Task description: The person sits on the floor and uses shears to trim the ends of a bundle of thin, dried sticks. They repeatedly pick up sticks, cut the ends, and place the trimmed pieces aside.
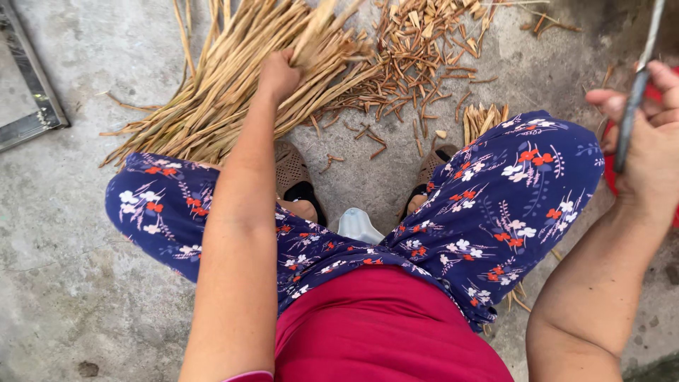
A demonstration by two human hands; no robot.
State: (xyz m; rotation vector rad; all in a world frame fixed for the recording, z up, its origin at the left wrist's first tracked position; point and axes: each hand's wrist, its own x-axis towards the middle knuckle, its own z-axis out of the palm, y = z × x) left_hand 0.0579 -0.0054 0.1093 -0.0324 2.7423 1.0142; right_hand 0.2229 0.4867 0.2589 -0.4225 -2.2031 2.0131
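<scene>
My left hand [279, 74] reaches forward and closes on stalks in a big bundle of long dry straw-coloured stems [233, 78] lying on the concrete floor. At the right edge, my right hand [647, 148] grips the handle of a dark metal blade [636, 85] that points up out of the frame. I am sitting low with knees apart, in blue flowered trousers and a red top. Both feet rest in brown sandals just in front of the bundle.
A heap of short cut stem pieces [417, 49] covers the floor beyond my feet, with a small bunch of cut ends [484, 117] by my right knee. A metal frame [32, 85] lies at the far left. Something red [612, 170] shows behind my right hand.
</scene>
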